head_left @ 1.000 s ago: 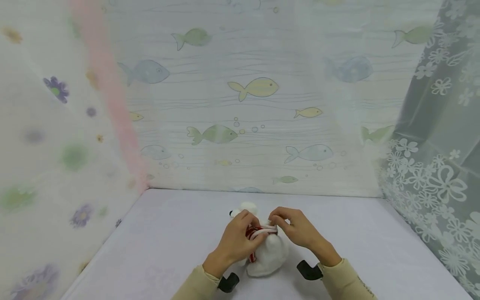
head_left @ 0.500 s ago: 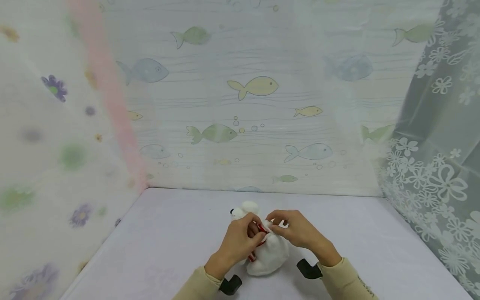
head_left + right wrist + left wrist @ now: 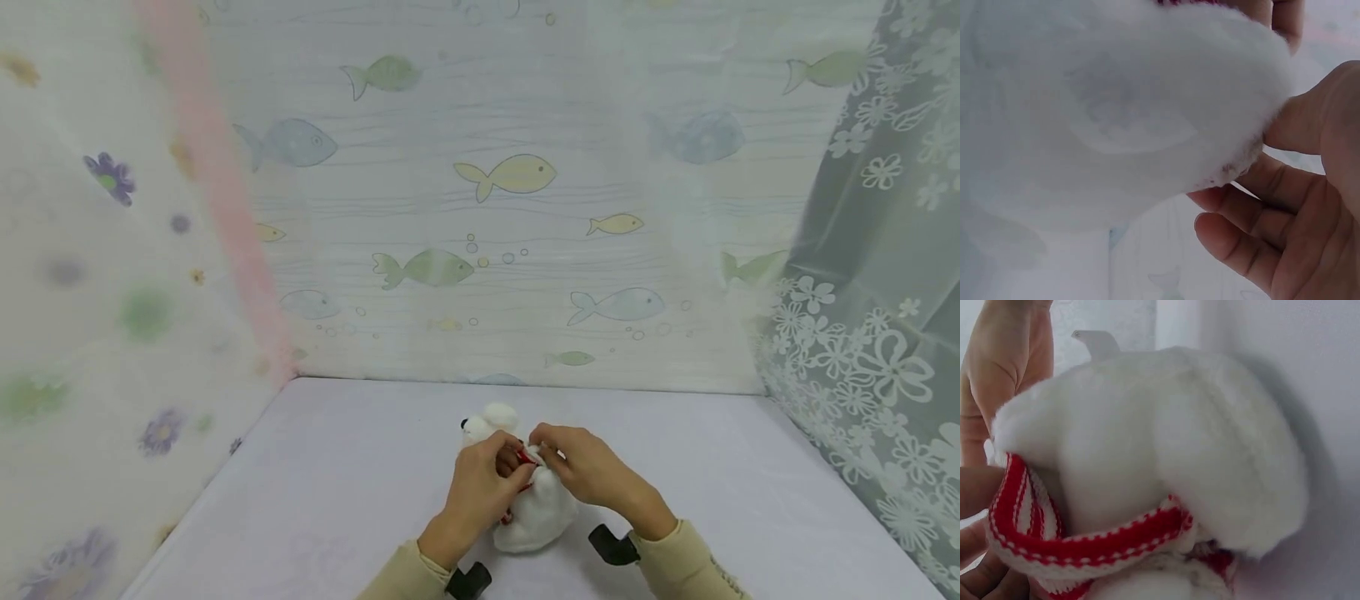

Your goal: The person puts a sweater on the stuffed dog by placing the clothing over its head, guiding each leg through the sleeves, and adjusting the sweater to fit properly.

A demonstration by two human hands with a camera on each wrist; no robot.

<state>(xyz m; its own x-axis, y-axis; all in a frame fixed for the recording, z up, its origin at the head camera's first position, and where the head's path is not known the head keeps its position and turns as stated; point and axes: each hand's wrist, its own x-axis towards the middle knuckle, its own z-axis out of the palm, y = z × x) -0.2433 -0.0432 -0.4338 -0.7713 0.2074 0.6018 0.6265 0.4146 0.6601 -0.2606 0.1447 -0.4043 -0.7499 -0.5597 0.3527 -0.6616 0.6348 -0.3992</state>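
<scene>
A white plush bear point(image 3: 536, 518) sits on the table, its black nose toward the far left. A red and white knitted band point(image 3: 1085, 547) loops loosely round it; its lower side shows no fastening. My left hand point(image 3: 482, 490) pinches this band at the bear's upper body, thumb against fingers. My right hand point(image 3: 600, 473) holds the toy's upper right side. In the right wrist view, thumb and fingers point(image 3: 1272, 181) pinch the tip of a rounded white plush limb point(image 3: 1222, 81). The bear's front is mostly hidden.
The table point(image 3: 345, 475) has a pale cloth. Behind it hangs a fish-print curtain point(image 3: 510, 333); a floral curtain point(image 3: 112, 350) is at left and a lace one point(image 3: 877, 350) at right. Black wrist mounts point(image 3: 613, 546) sit below both hands. A pale strip point(image 3: 1099, 344) sticks up beyond the bear.
The white-edged band that lay across the bear's back has shifted up toward the shoulder, between the hands. The right hand has tilted slightly, and the left has moved a little right.
</scene>
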